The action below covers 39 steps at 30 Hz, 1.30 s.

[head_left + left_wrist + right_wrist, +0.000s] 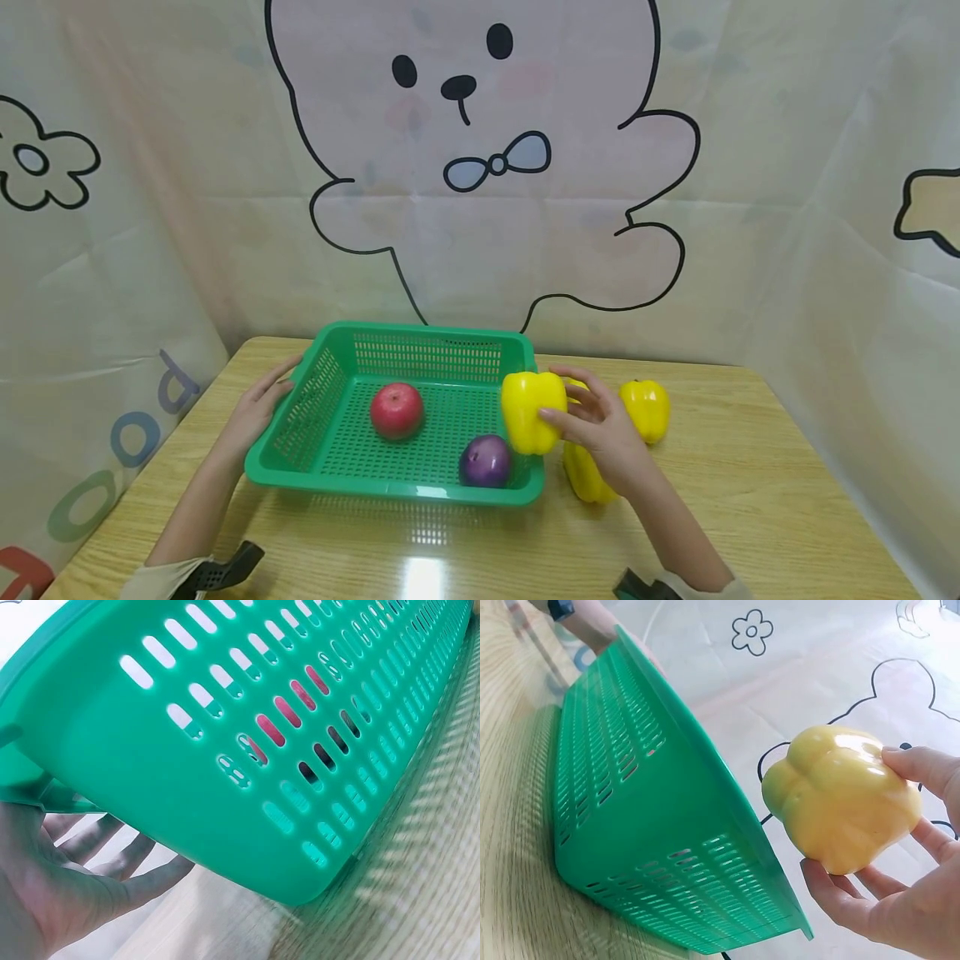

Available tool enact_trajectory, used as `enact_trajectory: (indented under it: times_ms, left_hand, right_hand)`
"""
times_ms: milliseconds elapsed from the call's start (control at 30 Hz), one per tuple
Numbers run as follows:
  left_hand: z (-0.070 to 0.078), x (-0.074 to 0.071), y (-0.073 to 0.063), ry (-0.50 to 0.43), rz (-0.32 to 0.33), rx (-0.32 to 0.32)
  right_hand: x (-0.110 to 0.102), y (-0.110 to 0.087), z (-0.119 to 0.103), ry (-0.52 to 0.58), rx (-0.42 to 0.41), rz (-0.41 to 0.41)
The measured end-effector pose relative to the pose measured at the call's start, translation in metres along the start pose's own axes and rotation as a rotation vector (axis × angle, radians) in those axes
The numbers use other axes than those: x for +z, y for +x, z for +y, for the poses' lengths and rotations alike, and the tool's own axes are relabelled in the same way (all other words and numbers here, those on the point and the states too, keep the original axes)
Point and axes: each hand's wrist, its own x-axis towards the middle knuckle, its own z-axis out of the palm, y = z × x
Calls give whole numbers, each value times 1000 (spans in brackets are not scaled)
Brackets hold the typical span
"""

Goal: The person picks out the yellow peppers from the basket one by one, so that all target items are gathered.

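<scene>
A green plastic basket [405, 482] with slotted walls holds a red apple [397, 412] and a round purple eggplant-like vegetable [486, 461]. My left hand [258, 410] rests against the basket's left end; in the left wrist view its extended fingers [154, 881] lie along the outside of the wall, below the rim. Over the basket's right edge, my right hand [603, 425] holds a yellow bell pepper [528, 412] between thumb and fingers. The right wrist view shows this pepper [847, 799] beside the basket's rim, lobed end toward the basket.
More yellow bell peppers lie on the wooden table [720, 500] right of the basket: one pepper [645, 410] beyond my right hand, another pepper [585, 473] beside the basket, and a third partly hidden by the hand. A printed cloth [585, 250] hangs behind the table.
</scene>
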Motion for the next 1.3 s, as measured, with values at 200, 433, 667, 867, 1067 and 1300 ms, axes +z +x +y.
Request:
enact_trajectory:
  times_ms: [200, 433, 667, 867, 1067, 1300]
  left_hand:
    - [1, 0, 0, 36, -2, -7]
    - [1, 0, 1, 47, 7, -20]
    - [1, 1, 1, 60, 11, -18]
    - [0, 0, 2, 46, 13, -14]
    - [0, 0, 1, 13, 7, -10]
    - [-1, 0, 1, -25, -12, 15]
  right_hand:
    - [-5, -4, -1, 7, 9, 15]
    - [-12, -7, 0, 11, 0, 15]
    - [-20, -12, 2, -10, -7, 29]
    - [-25, -16, 3, -30, -32, 41]
    - [-29, -19, 4, -34, -47, 44]
    - [-35, -22, 7, -46, -35, 65]
